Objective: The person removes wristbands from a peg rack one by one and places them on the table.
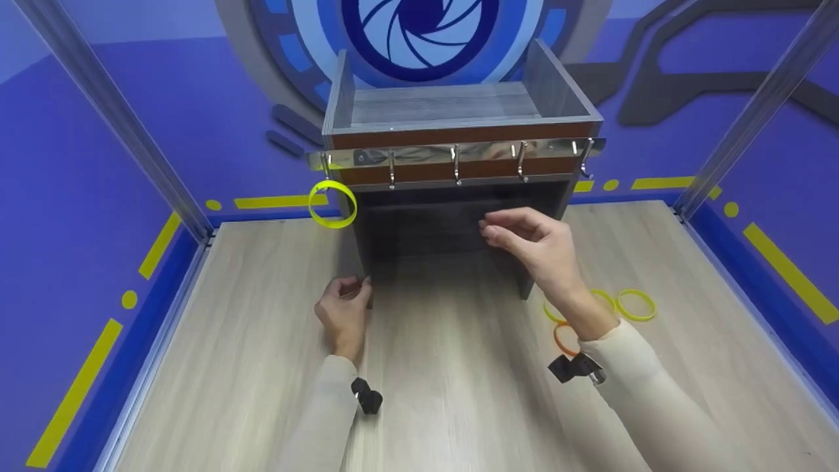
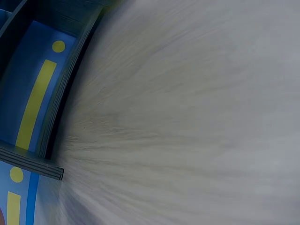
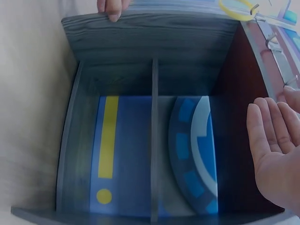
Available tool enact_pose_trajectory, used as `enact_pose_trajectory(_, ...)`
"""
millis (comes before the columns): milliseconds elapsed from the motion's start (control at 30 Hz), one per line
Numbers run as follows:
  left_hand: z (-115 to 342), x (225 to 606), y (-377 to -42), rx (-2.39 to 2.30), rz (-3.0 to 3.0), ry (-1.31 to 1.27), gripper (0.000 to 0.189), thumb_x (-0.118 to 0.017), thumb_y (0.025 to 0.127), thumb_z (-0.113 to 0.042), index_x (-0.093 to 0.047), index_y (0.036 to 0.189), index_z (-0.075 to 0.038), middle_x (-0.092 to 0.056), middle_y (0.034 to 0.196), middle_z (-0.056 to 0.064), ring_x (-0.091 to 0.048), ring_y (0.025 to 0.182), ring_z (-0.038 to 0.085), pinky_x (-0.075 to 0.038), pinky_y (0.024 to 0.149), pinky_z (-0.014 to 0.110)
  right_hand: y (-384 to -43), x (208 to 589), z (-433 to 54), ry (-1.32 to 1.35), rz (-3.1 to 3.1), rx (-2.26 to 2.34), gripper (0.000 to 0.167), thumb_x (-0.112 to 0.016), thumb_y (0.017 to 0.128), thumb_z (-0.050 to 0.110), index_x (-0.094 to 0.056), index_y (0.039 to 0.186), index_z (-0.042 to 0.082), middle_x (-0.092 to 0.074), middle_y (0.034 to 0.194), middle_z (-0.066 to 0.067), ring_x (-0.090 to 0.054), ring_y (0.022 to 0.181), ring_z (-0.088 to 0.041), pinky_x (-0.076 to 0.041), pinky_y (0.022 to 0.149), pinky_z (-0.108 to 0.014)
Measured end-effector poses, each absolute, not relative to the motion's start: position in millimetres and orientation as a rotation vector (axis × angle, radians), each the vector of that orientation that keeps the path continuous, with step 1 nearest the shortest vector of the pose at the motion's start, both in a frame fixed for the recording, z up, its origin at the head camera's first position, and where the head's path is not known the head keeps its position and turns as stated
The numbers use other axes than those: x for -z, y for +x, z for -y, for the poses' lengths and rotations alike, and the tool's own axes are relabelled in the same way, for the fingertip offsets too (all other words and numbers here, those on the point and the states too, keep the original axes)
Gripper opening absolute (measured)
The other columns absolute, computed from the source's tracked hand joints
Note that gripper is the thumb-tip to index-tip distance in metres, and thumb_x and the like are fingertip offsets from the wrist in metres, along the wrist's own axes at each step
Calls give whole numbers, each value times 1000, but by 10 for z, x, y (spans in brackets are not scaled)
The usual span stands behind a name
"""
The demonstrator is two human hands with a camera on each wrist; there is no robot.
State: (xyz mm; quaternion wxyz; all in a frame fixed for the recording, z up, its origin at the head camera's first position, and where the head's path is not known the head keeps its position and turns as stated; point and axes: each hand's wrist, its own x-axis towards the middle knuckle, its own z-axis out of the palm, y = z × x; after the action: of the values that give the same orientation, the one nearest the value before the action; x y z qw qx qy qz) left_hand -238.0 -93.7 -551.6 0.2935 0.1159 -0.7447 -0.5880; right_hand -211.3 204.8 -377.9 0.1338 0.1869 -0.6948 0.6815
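Note:
A grey wooden shelf with a metal rail of hooks stands before me. From its leftmost hook hangs a yellow wristband. My left hand is low at the shelf's left side panel, pinching its front edge; in the right wrist view only its fingertips show there. In front of the shelf, below the hooks, my right hand is raised with fingers extended and slightly bent, holding nothing. The left wrist view shows mostly the tabletop and the shelf.
On the tabletop at the right lie a yellow wristband, more yellow bands and an orange wristband, partly hidden by my right forearm. Blue patterned walls with metal corner posts enclose the table.

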Motion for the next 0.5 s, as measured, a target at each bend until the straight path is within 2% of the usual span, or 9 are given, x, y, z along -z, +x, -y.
enact_pose_trajectory(233,917,5523,-2389,1541,1986,300,17,-89,82,-8,-74,88,-2,-77,88,11,-77,78,26,-56,66,18,-2162,3721,-1891,599,1978,-2004,20,-78,95,-3,-76,114,-6,-77,109,-21,-77,96,-31,-62,86,-39)
enact_pose_trajectory(500,934,5517,-2375,1556,1959,315,17,-90,81,-6,-75,88,0,-78,88,13,-77,78,28,-56,65,17,-2225,3692,-1667,662,1977,-2065,19,-77,94,-4,-75,113,-8,-78,108,-20,-77,97,-28,-62,86,-40)
